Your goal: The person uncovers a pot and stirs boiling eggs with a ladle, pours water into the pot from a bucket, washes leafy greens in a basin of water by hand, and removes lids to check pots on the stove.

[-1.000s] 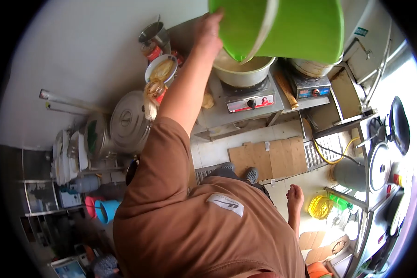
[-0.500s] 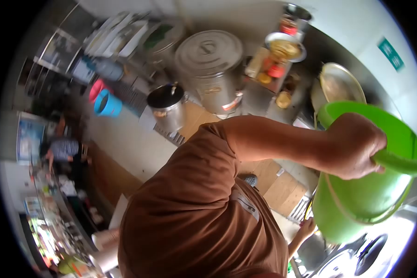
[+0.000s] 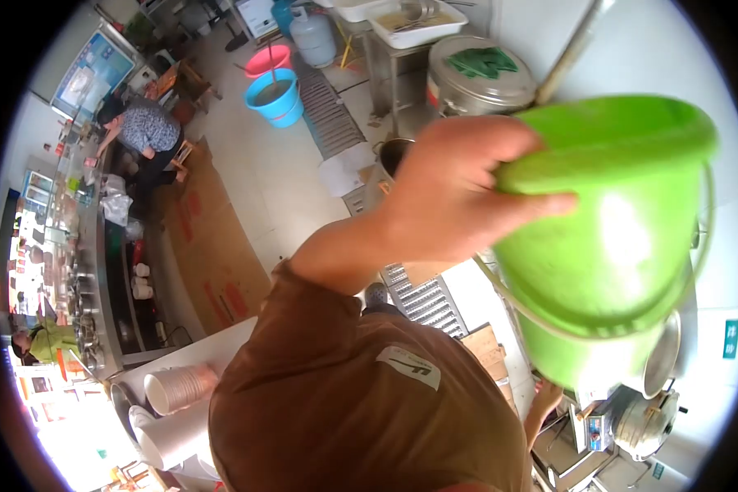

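Note:
A green bucket (image 3: 599, 246) is held up tilted on the right side of the view, its pale handle hanging loose along its side. My left hand (image 3: 467, 184) is closed over the bucket's rim, with the thumb stretched along its outer side. My right hand (image 3: 547, 395) is low, at the base of the bucket. Its fingers are curled against the bottom edge, and the bucket hides part of them. What the bucket contains is out of sight.
A lidded steel pot (image 3: 480, 78) with a green cloth stands at the back. Blue bucket (image 3: 275, 98), pink basin (image 3: 268, 59) and gas cylinder (image 3: 312, 39) are on the floor. Another person (image 3: 143, 131) bends at a counter. Stacked paper cups (image 3: 176, 389) lie lower left; floor grating (image 3: 426, 303) runs below.
My view has swung, bringing the counter and the other person in more clearly. The bucket is still in my hands, and its opening has turned away from view.

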Demonstrator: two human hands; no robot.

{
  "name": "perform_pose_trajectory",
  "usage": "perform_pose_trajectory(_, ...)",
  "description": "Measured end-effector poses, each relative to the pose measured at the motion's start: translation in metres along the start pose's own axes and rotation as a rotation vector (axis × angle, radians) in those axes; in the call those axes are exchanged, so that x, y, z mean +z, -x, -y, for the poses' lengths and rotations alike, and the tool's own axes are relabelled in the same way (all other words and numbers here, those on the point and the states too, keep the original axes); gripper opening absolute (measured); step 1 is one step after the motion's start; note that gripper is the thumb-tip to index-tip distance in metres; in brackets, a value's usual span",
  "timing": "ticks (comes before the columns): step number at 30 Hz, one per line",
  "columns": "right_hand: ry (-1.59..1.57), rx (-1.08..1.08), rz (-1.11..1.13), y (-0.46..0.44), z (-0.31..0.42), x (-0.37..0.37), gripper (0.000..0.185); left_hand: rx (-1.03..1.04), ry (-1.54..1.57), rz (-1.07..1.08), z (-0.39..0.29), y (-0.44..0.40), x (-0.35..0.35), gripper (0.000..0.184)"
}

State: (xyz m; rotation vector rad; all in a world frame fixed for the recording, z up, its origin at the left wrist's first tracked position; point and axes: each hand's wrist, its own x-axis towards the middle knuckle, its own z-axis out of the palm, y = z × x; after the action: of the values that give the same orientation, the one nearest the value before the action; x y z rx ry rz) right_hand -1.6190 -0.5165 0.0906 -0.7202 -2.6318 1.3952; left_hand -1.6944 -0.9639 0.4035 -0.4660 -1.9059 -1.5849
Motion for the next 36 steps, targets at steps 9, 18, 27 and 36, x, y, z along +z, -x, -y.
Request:
perform_pose_trajectory(9,0.262,-0.612,0.569,0.009,0.184,0.238,0.015,-0.511,-0.919,-0.090,0.123,0.053,-0.262,0.033)
perform_pose_trajectory(18,0.209,-0.451,0.818,0.009,0.273,0.467,0.015,-0.980,-1.378,0.147,0.270,0.132,-0.477,0.033)
perform_pose_trajectory(27,0.157,-0.607,0.984,0.032,0.390,0.672,0.013,-0.886,-1.386,0.493,0.417,0.087,-0.647,0.018)
perform_pose_trajectory(36,0.308,0.046,0.539,0.026,0.404,0.661,0.016,-0.636,-1.228,0.795,0.696,0.049,-0.711,0.004)
